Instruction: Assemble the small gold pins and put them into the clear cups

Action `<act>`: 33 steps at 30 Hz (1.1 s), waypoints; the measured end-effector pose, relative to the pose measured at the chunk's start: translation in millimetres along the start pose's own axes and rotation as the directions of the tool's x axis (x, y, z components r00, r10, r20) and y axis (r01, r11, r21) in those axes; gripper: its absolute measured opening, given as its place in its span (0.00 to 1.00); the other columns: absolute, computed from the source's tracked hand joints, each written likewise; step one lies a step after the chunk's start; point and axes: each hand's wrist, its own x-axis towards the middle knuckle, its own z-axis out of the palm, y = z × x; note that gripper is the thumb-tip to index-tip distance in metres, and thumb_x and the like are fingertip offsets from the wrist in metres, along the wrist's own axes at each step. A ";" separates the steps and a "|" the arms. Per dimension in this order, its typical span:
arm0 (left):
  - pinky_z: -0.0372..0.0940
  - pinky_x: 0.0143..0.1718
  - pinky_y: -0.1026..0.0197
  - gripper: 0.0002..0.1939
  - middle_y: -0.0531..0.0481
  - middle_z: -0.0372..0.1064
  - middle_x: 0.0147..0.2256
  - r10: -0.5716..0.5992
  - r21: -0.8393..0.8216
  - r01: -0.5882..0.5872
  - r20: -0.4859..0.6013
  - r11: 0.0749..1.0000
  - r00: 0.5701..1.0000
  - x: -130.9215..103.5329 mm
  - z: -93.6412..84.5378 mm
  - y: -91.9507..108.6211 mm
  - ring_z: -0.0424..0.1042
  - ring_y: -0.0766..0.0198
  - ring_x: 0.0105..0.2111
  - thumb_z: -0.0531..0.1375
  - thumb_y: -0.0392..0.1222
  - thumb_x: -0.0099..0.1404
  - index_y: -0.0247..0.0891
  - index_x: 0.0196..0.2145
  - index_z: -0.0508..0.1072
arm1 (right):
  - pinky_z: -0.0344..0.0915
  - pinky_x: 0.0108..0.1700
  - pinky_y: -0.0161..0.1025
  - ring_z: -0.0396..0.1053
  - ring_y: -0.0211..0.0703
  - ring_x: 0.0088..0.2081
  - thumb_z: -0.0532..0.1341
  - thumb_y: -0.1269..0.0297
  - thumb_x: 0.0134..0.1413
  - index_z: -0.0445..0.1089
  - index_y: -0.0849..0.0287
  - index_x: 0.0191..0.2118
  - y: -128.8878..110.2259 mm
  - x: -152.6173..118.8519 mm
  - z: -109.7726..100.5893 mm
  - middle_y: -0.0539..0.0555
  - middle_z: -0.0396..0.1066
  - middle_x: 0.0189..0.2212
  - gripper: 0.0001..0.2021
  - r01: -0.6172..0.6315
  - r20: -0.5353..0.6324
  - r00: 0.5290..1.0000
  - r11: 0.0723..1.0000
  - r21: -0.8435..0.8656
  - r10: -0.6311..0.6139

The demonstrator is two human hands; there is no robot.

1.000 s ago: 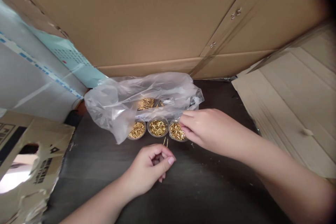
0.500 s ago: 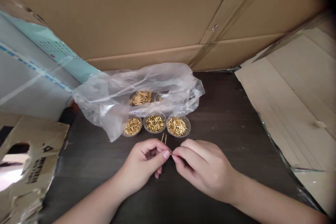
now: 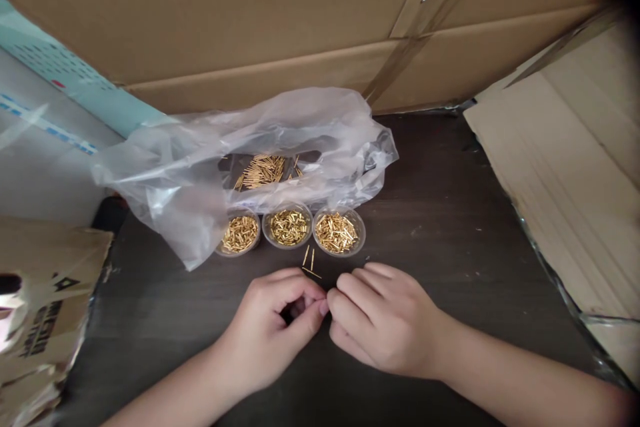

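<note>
My left hand point(image 3: 280, 323) is closed, its thumb and forefinger pinched together. Touching or almost touching them are the curled fingers of my right hand point(image 3: 387, 320), also closed in a pinch. Whatever lies between the fingertips is too small or hidden to make out. Just beyond my hands, several thin gold-coloured pins point(image 3: 313, 259) lie on the dark table. Behind them stand three round clear cups in a row: the left cup point(image 3: 239, 233) and right cup point(image 3: 338, 233) hold slender gold pieces, the middle cup point(image 3: 289, 227) short tube-like ones.
A crumpled clear plastic bag point(image 3: 170, 193) lies behind the cups, with a pile of long gold pins point(image 3: 263, 171) in its opening. Cardboard panels close off the back point(image 3: 250, 7) and right point(image 3: 560, 180). A torn carton point(image 3: 50, 320) stands at the left.
The view has shifted a little, so the cups and bag appear further left and higher. A crosswise pin now shows beyond my left fingers. My hands stay pinched together.
</note>
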 end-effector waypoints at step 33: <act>0.65 0.19 0.74 0.13 0.56 0.66 0.21 -0.255 -0.656 0.286 0.146 0.698 0.956 -2.0 6.2 -2.5 0.66 0.75 0.17 0.66 0.46 0.66 0.33 0.33 0.74 | 0.61 0.29 0.39 0.60 0.37 0.25 0.58 0.76 0.56 0.69 0.60 0.30 3.5 -5.5 5.7 0.50 0.67 0.24 0.06 -0.126 -0.136 0.974 0.932 0.340 0.181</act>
